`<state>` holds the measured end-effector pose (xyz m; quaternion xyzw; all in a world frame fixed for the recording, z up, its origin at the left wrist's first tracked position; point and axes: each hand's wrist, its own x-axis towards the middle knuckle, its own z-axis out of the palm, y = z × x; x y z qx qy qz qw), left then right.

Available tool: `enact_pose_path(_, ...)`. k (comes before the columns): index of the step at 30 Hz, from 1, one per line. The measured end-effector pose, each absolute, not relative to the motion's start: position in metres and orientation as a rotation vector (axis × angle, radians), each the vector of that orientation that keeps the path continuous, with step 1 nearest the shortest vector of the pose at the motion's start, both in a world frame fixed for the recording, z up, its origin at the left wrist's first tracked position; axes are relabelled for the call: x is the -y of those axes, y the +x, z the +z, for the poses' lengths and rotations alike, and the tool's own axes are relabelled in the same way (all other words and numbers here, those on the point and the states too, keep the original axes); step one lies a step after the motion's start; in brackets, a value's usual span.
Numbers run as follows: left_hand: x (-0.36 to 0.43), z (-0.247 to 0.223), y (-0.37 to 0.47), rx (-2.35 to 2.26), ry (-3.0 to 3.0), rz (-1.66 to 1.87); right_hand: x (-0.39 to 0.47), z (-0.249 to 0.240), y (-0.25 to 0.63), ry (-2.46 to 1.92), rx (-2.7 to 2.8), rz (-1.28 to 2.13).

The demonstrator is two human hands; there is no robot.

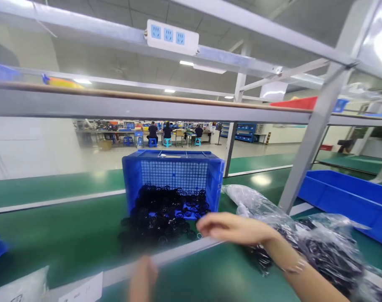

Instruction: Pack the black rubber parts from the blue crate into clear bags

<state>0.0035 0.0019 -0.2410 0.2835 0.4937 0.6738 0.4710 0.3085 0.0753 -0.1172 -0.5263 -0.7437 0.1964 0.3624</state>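
A blue plastic crate (173,156) lies on its side on the green bench, its open side facing me. Many small black spoked wheel-like parts (165,207) spill from it onto the bench. My right hand (230,227) is just right of the pile's front edge, fingers bent and held together; what they hold, if anything, is hidden. A small pale ring (199,236) lies just below those fingertips. My left hand (143,272) is low in front of the pile, over the pale strip (175,253), and smeared by motion, so its fingers cannot be made out.
Clear plastic bags of black parts (329,251) lie at right, before a blue bin (348,195). A white labelled sheet (84,289) is at lower left. A metal post (316,105) and shelf beam (146,110) frame the bench. Several people sit far off.
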Motion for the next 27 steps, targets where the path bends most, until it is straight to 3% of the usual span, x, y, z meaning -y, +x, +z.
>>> enact_pose_path(4,-0.008,-0.254,0.000,-1.241,0.703,1.619,-0.159,-0.142,0.279,-1.638,2.089,0.140)
enact_pose_path(9,-0.013,-0.264,-0.002,-1.247,0.702,1.606,-0.211,-0.189,0.265,-1.815,1.976,-0.027)
enact_pose_path(15,-0.012,-0.265,-0.001,-1.240,0.711,1.578,-0.176,-0.225,0.263,-1.632,2.125,-0.090)
enact_pose_path(27,0.007,-0.238,-0.005,-1.191,0.856,1.509,-0.091,-0.214,0.269,-1.249,2.247,0.199)
